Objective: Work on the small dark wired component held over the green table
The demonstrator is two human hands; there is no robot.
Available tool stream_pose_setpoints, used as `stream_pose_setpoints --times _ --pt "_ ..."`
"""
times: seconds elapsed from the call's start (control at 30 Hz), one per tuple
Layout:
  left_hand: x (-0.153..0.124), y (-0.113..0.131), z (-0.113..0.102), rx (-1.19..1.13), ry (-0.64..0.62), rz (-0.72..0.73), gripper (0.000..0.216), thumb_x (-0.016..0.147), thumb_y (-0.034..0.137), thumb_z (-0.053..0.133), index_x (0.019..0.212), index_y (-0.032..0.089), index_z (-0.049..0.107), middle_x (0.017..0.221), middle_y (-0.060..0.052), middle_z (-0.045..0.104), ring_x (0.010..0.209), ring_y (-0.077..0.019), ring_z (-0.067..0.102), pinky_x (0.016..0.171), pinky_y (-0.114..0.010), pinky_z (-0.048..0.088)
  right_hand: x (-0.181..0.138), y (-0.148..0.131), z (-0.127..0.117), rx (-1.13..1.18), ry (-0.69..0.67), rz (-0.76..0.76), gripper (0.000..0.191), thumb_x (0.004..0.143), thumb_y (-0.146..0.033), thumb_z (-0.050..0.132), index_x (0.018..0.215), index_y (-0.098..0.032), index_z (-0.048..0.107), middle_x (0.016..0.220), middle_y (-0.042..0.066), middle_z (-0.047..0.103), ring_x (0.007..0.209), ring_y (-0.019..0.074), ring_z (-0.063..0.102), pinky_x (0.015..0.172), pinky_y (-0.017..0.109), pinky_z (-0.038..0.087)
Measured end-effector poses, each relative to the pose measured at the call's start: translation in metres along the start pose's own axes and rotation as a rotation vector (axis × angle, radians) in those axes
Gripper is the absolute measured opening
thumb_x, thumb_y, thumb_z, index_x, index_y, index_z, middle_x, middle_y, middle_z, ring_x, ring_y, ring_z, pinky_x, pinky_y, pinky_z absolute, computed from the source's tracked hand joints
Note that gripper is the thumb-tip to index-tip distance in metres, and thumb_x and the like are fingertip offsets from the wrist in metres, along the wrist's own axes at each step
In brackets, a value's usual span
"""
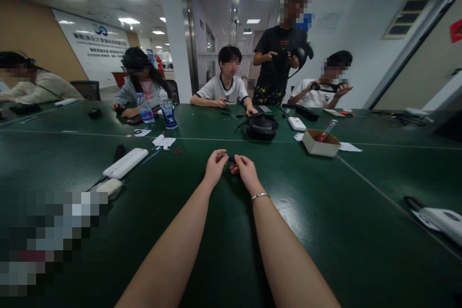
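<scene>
A small black object (231, 158), short and rounded, is held between both hands just above the green table (231, 231); its kind is too small to make out. My left hand (215, 165) pinches its left end between thumb and fingertips. From the other side, my right hand (246, 170) grips it with thumb and index finger, the other fingers curled under. A silver bracelet (260, 196) circles my right wrist. Part of the object is covered by my fingertips.
Beyond my hands lie a black headset (262, 127) and a cardboard box (321, 147) with a red-tipped tube. Left are a white power bank (125, 163), paper scraps (164, 141) and two bottles (168, 111). A white device (445, 221) lies right. Several people are across the table.
</scene>
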State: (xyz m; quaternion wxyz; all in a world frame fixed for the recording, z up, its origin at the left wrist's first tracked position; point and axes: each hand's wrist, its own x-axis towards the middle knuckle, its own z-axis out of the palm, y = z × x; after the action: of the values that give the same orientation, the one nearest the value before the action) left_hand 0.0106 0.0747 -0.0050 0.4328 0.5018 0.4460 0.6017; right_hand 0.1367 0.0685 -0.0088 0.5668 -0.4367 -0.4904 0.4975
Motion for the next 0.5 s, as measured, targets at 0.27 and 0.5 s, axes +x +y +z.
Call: stream_pose_setpoints --times 0.27,0.5 --pt "0.0027 -0.0028 -0.0007 -0.028 0.002 -0.015 0.025 0.076 0.029 0.064 0.096 0.015 0.063 0.089 -0.006 0.065 0.074 -0.0117 0.06 0.066 -0.024 0.049 0.0018 0.0013 0.0003 0.015 0.004 0.018 0.037 0.075 -0.05 0.066 0.081 -0.014 0.059 0.054 0.0 0.061 0.045 0.0116 0.057 0.047 0.022 0.048" --pt "0.0028 -0.0092 0.0 0.029 0.013 -0.011 0.022 0.08 0.031 0.06 0.094 0.015 0.063 0.087 -0.006 0.065 0.069 -0.0113 0.059 0.063 -0.023 0.049 0.0024 0.0024 0.0008 0.013 0.006 0.015 0.036 0.074 -0.05 0.067 0.082 -0.015 0.06 0.054 0.0 0.061 0.045 0.012 0.058 0.046 0.022 0.048"
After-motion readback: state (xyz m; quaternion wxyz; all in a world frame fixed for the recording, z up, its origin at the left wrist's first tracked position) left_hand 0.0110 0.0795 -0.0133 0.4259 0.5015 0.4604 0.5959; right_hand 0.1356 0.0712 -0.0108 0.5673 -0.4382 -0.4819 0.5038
